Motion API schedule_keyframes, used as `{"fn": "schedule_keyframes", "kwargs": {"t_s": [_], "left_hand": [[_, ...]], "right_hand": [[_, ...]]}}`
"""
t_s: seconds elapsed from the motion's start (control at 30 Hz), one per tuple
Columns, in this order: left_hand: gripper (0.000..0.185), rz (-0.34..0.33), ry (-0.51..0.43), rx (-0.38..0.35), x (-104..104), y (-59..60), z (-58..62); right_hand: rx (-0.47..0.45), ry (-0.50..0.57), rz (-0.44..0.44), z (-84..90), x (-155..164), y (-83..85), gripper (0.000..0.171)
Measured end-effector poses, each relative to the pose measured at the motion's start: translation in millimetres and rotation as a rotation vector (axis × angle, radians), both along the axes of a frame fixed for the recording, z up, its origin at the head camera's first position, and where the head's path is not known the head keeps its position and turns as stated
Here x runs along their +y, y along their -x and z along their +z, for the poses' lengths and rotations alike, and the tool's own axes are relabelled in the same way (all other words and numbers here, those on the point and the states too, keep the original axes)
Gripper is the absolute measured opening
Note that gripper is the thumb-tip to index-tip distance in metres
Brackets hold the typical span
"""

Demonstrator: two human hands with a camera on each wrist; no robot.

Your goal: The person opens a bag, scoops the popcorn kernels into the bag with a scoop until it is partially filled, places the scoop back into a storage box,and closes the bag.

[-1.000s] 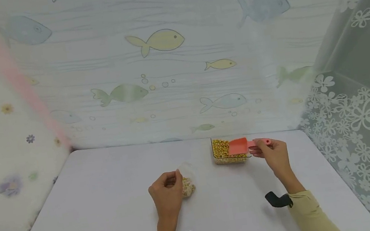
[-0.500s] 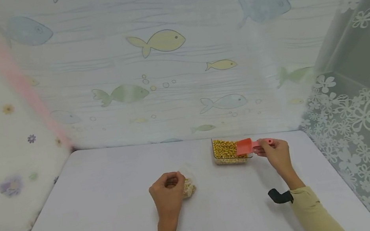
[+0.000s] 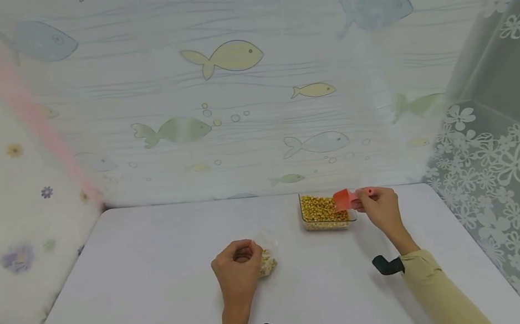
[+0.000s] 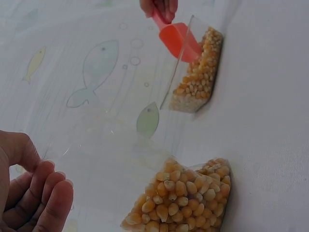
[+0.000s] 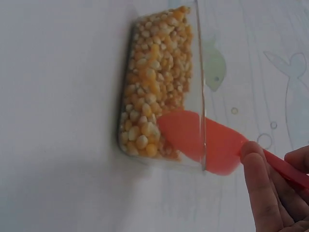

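My right hand (image 3: 382, 212) grips the handle of a red plastic scoop (image 5: 222, 145). The scoop's blade tip dips into corn kernels (image 5: 159, 72) inside a clear rectangular container (image 3: 328, 226), at its right end. With thumb and fingertips, my left hand (image 3: 237, 266) pinches the thin top edge of a clear plastic bag (image 4: 111, 135). Yellow kernels fill the bottom of this bag, which rests on the table just right of the left hand. In the left wrist view the bag's upper part stretches from the fingertips toward the kernels.
A white-covered table (image 3: 145, 269) bears everything. Behind it hangs a pale sheet (image 3: 238, 148) printed with fish. Flowered sheets stand along the left and right sides. The container sits near the table's back edge, farther off and right of the bag.
The scoop has shifted right across the container, and its blade now tilts down into the kernels at the right end. The left hand keeps its pinch on the bag, almost still.
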State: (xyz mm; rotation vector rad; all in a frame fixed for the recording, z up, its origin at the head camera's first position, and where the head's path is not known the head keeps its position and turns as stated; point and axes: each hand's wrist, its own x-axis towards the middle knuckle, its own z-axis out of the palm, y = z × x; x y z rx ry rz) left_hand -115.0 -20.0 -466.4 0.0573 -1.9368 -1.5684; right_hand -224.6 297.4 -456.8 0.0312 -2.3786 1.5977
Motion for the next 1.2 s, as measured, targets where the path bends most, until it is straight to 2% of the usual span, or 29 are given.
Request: {"fn": "schedule_keyframes", "kwargs": {"t_s": [0.13,0.27,0.43,0.73,1.03,1.13,1.2], "left_hand": [[0.01,-0.005,-0.014,0.008,-1.1,0.4,-2.0],[0.01,-0.001,-0.01,0.004,-0.6,0.1,-2.0],[0.011,0.008,-0.006,-0.009,0.6,-1.0,-0.9],[0.009,0.012,0.005,-0.024,1.4,-3.6,0.9],[0.008,0.013,0.007,-0.02,1.7,-5.1,2.1],[0.008,0.018,-0.001,-0.025,2.4,-5.2,2.5],[0.008,0.023,-0.007,-0.031,3.0,-4.9,2.4]], "right_hand": [[-0.12,0.085,0.039,-7.2,0.2,4.4,0.035],[-0.252,0.151,0.039,-13.3,-0.5,5.6,0.038],[-0.358,0.244,0.035,-18.8,1.3,4.3,0.041],[-0.446,0.472,0.05,-21.3,5.0,-0.9,0.046],[-0.498,0.566,0.063,-20.3,2.1,-5.2,0.049],[-0.511,0.609,0.06,-21.0,3.3,-7.1,0.043],[-0.518,0.654,0.057,-22.1,4.9,-7.8,0.032]]}}
